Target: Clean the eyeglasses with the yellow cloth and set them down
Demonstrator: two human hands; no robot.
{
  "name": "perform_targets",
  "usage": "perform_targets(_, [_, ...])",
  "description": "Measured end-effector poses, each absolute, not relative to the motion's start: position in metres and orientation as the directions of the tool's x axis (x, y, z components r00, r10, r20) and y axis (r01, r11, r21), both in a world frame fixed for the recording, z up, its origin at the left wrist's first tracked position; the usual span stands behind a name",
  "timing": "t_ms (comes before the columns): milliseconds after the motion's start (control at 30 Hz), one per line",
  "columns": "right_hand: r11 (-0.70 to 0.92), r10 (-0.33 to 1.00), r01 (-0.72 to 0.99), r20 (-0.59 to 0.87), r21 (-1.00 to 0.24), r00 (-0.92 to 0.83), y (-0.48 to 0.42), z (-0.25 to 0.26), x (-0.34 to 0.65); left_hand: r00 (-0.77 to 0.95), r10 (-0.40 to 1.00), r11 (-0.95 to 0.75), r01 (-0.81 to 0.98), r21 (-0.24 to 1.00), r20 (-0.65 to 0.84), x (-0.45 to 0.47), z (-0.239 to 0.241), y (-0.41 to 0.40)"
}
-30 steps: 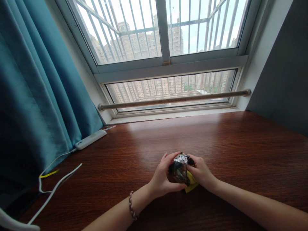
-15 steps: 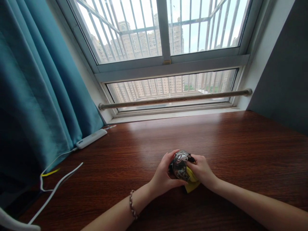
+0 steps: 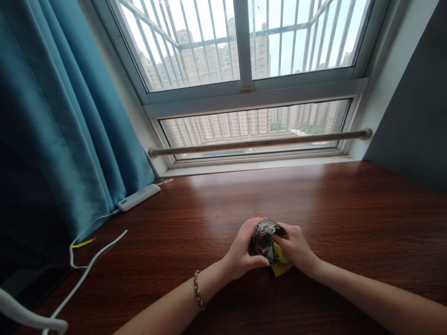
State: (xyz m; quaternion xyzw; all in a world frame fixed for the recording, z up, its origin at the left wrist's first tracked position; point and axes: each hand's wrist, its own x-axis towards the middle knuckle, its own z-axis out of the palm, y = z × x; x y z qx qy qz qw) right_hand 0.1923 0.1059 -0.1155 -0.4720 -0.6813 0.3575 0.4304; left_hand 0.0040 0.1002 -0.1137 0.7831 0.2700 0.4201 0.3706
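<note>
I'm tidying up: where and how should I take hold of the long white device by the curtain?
The long white device is probably best taken across its middle, from the right: it's narrow and lies flat, the curtain borders its left side, and a cord leaves its near end.

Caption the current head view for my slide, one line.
Left hand and right hand holding a shiny dark bundle with yellow material at a wooden tabletop.

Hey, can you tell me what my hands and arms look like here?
Your left hand is ungloved, with a brown-and-pale, braided-looking bracelet above it. Your right hand is ungloved, its wrist unadorned. No sleeves cover the visible forearms.
</note>
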Motion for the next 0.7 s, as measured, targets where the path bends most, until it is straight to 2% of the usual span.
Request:
perform_targets(167, [0.277, 0.958, 0.329, 0.232, -0.903, -0.171, 0.105, -0.116, 0.193, 0.447, 0.757, -0.605, 0.201, 0.771, 0.477, 0.005, -0.115, 0.095])
perform_targets(400, [0.328, 0.936, 0.334, 0.258, -0.884, -0.238, 0.103, -0.115, 0.193, 0.480, 0.798, -0.484, 0.149, 0.862, 0.365, 0.003, -0.100, 0.098])
perform_targets(500, [0.314, 0.945, 0.365, 0.252, -0.876, -0.210, 0.104, -0.115, 0.193, 0.490, 0.777, -0.526, 0.161, 0.835, 0.395, 0.002, -0.103, 0.101])
perform_targets(700, [0.301, 0.953, 0.390, 0.260, -0.870, -0.156, 0.104, -0.116, 0.193, 0.486, 0.725, -0.588, 0.065, 0.807, 0.489, 0.004, -0.115, 0.099])
